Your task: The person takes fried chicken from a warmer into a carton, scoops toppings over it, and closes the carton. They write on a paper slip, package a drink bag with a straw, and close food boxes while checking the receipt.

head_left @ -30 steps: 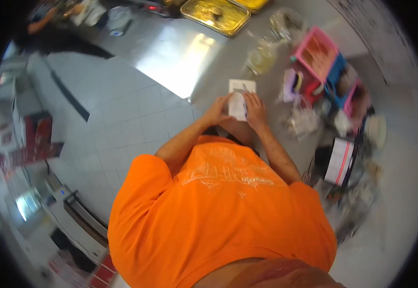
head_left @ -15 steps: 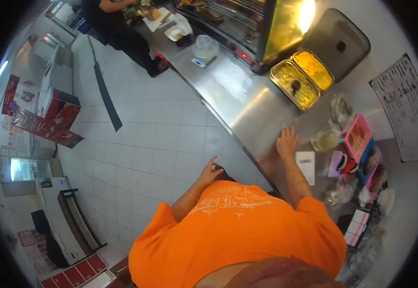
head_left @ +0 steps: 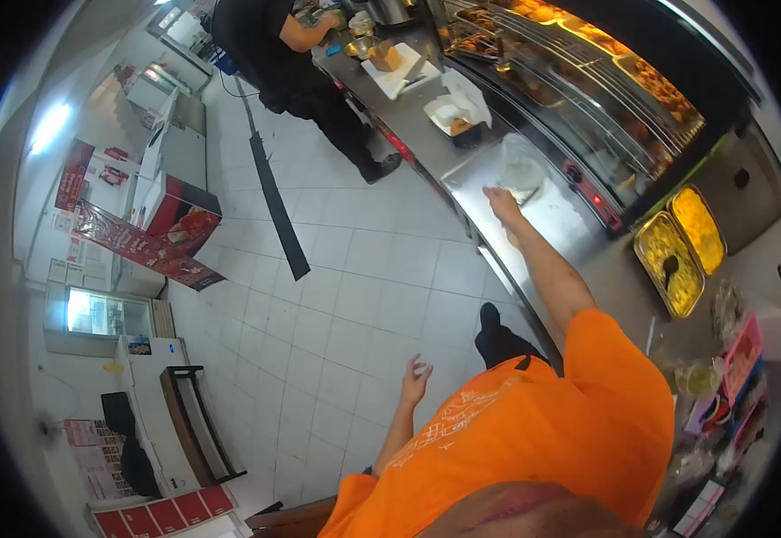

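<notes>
My right hand (head_left: pixel 503 208) reaches over the steel counter (head_left: pixel 560 224), beside a clear plastic bag or tub (head_left: pixel 522 169) that stands where the kitchen scale is. Its fingers look stretched out with nothing in them; whether they touch the tub or scale cannot be made out. My left hand (head_left: pixel 415 378) hangs over the tiled floor, empty, its fingers loosely bent and apart. Farther along the counter lie a foil-like open packet with food (head_left: pixel 458 115) and a white board (head_left: pixel 401 72) with a brown block on it.
A glass heated cabinet (head_left: pixel 578 90) with trays of food lines the counter's back. Two metal trays of yellow food (head_left: pixel 670 264) sit at right, one with a dark spoon. Another person (head_left: pixel 292 63) works at the far end. A dark strip (head_left: pixel 278 206) lies on the floor.
I have moved forward along the counter. My right hand has gone from beside the white paper to near the scale. My left hand has swung away from my body.
</notes>
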Demonstrator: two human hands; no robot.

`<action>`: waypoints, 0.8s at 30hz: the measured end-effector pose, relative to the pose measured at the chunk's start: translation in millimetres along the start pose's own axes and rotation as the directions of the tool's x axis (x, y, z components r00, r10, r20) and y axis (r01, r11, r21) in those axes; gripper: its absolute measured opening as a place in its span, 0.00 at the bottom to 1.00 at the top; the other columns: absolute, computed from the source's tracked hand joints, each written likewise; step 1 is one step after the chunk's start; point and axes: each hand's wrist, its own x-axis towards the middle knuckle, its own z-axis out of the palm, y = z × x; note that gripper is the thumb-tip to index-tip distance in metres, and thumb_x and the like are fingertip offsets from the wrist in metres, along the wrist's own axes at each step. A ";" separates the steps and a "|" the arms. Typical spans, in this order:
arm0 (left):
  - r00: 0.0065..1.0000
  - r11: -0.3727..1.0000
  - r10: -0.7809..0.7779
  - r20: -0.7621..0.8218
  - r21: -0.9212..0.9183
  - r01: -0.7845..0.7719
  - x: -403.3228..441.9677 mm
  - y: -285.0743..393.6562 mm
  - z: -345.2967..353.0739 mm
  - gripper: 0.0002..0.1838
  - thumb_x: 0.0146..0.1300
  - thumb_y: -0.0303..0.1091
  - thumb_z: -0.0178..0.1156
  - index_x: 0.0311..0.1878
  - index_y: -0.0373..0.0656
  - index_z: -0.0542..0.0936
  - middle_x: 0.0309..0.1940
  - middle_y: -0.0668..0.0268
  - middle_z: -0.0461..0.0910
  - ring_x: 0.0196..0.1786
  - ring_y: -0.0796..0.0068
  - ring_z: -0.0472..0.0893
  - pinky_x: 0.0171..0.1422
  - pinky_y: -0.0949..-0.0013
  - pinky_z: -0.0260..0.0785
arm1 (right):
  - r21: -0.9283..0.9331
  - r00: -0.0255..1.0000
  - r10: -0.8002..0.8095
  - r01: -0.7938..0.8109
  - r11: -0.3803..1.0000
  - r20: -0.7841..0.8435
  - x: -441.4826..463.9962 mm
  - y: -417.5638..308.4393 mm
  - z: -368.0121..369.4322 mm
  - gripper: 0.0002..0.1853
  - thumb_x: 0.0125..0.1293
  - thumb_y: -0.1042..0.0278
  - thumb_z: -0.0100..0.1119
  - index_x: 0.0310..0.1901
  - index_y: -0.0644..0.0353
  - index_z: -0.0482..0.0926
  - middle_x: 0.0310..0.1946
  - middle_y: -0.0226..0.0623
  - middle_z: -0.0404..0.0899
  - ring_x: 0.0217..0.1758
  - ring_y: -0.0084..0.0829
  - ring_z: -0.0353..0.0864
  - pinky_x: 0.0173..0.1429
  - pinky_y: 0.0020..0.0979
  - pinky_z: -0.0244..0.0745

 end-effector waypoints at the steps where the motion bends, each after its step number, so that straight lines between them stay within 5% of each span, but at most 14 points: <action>1: 0.999 0.998 -0.044 -0.013 -0.053 0.044 6.6 3.7 -4.8 0.37 0.66 0.45 0.70 0.73 0.45 0.65 0.54 0.57 0.79 0.42 0.69 0.82 0.41 0.68 0.76 | -0.093 0.990 -0.088 0.078 0.993 -0.106 59.7 15.1 32.1 0.33 0.70 0.38 0.56 0.58 0.64 0.80 0.47 0.52 0.85 0.41 0.44 0.83 0.48 0.44 0.77; 3: 0.987 0.978 -0.150 -0.055 -0.156 0.140 14.1 -1.1 -12.9 0.37 0.66 0.46 0.70 0.73 0.46 0.66 0.54 0.59 0.78 0.42 0.72 0.81 0.36 0.72 0.73 | 0.022 0.922 0.221 -0.226 0.974 -0.317 111.5 -44.1 57.9 0.33 0.70 0.44 0.58 0.65 0.64 0.73 0.55 0.54 0.80 0.54 0.52 0.81 0.59 0.50 0.73; 6: 0.950 0.930 -0.302 -0.085 -0.244 0.274 27.4 -13.4 -24.0 0.37 0.66 0.48 0.70 0.73 0.47 0.66 0.53 0.62 0.78 0.42 0.73 0.81 0.35 0.72 0.71 | -0.406 0.798 -0.284 0.055 0.912 -0.531 169.6 -98.0 73.7 0.31 0.68 0.51 0.61 0.66 0.63 0.70 0.59 0.53 0.77 0.64 0.52 0.77 0.63 0.50 0.72; 9: 0.920 0.903 -0.386 -0.064 -0.231 0.363 54.4 -2.9 -34.8 0.37 0.66 0.49 0.70 0.72 0.47 0.67 0.51 0.65 0.77 0.42 0.74 0.80 0.34 0.72 0.71 | -0.714 0.801 -0.520 0.177 0.678 -0.296 235.1 -121.2 75.1 0.26 0.64 0.58 0.63 0.60 0.62 0.73 0.57 0.51 0.76 0.60 0.52 0.80 0.60 0.50 0.76; 13: 0.908 0.892 -0.410 -0.087 -0.246 0.379 102.8 47.3 -42.1 0.35 0.67 0.49 0.69 0.72 0.48 0.68 0.50 0.67 0.78 0.41 0.75 0.79 0.33 0.71 0.70 | -0.707 0.981 -0.090 -0.057 0.705 -0.169 301.2 -135.3 64.7 0.31 0.56 0.62 0.73 0.61 0.59 0.75 0.47 0.45 0.84 0.46 0.43 0.88 0.46 0.43 0.82; 15: 0.914 0.896 -0.400 -0.064 -0.236 0.376 138.7 77.2 -45.0 0.34 0.67 0.47 0.68 0.71 0.47 0.68 0.51 0.66 0.78 0.41 0.76 0.79 0.35 0.70 0.71 | -0.198 0.986 0.134 -0.152 0.968 -0.102 341.4 -120.5 66.7 0.26 0.58 0.64 0.73 0.57 0.61 0.77 0.41 0.41 0.85 0.42 0.39 0.87 0.43 0.40 0.81; 16: 0.919 0.899 -0.392 -0.051 -0.235 0.370 160.8 93.3 -45.3 0.33 0.68 0.46 0.68 0.71 0.47 0.69 0.51 0.66 0.78 0.41 0.77 0.78 0.35 0.70 0.71 | 0.085 0.971 0.236 -0.231 0.969 -0.046 362.4 -112.4 67.3 0.24 0.59 0.64 0.73 0.55 0.62 0.79 0.38 0.39 0.85 0.40 0.37 0.87 0.41 0.38 0.81; 17: 0.943 0.921 -0.333 -0.011 -0.216 0.323 185.2 114.3 -48.9 0.31 0.69 0.44 0.66 0.71 0.45 0.69 0.53 0.66 0.78 0.44 0.76 0.79 0.40 0.69 0.73 | 0.320 0.988 0.153 -0.151 0.935 0.021 338.2 -139.5 62.5 0.20 0.60 0.65 0.72 0.53 0.62 0.80 0.37 0.38 0.85 0.38 0.35 0.86 0.39 0.36 0.80; 19: 0.990 0.954 -0.143 0.011 -0.266 0.141 244.1 164.9 -55.3 0.29 0.71 0.38 0.63 0.72 0.42 0.69 0.57 0.64 0.78 0.51 0.74 0.79 0.51 0.69 0.75 | 0.749 0.988 -0.018 -0.105 0.654 0.154 275.6 -215.4 48.3 0.14 0.63 0.68 0.70 0.48 0.62 0.81 0.34 0.35 0.84 0.33 0.30 0.84 0.35 0.32 0.77; 21: 0.997 0.959 0.055 0.062 -0.280 -0.035 302.6 250.0 -70.2 0.27 0.75 0.33 0.57 0.73 0.38 0.66 0.65 0.59 0.74 0.66 0.69 0.76 0.67 0.68 0.70 | 0.725 0.963 -0.052 -0.162 0.670 0.263 209.4 -279.4 33.8 0.08 0.67 0.71 0.66 0.45 0.63 0.81 0.31 0.33 0.82 0.30 0.25 0.80 0.33 0.27 0.73; 22: 0.977 0.909 0.205 0.050 -0.380 -0.171 328.2 302.9 -71.9 0.28 0.76 0.36 0.56 0.75 0.39 0.64 0.68 0.58 0.73 0.70 0.69 0.73 0.68 0.67 0.68 | 0.707 0.945 -0.131 -0.126 0.696 0.298 190.9 -294.5 30.9 0.08 0.67 0.72 0.66 0.45 0.63 0.81 0.31 0.34 0.83 0.30 0.25 0.80 0.34 0.27 0.73; 23: 0.950 0.903 0.308 0.055 -0.332 -0.273 348.6 360.3 -79.3 0.28 0.78 0.42 0.50 0.77 0.44 0.63 0.66 0.62 0.76 0.65 0.71 0.75 0.60 0.67 0.70 | 0.690 0.920 -0.200 -0.096 0.717 0.336 172.8 -304.0 30.6 0.08 0.67 0.72 0.65 0.45 0.64 0.81 0.31 0.35 0.83 0.30 0.25 0.81 0.35 0.27 0.73; 24: 0.911 0.866 0.396 0.116 -0.377 -0.329 361.0 421.5 -89.3 0.31 0.79 0.47 0.47 0.79 0.45 0.59 0.67 0.60 0.75 0.66 0.69 0.74 0.64 0.62 0.69 | 0.677 0.889 -0.263 -0.068 0.733 0.374 157.0 -311.8 31.4 0.08 0.68 0.72 0.65 0.45 0.65 0.81 0.31 0.35 0.84 0.30 0.25 0.81 0.36 0.27 0.73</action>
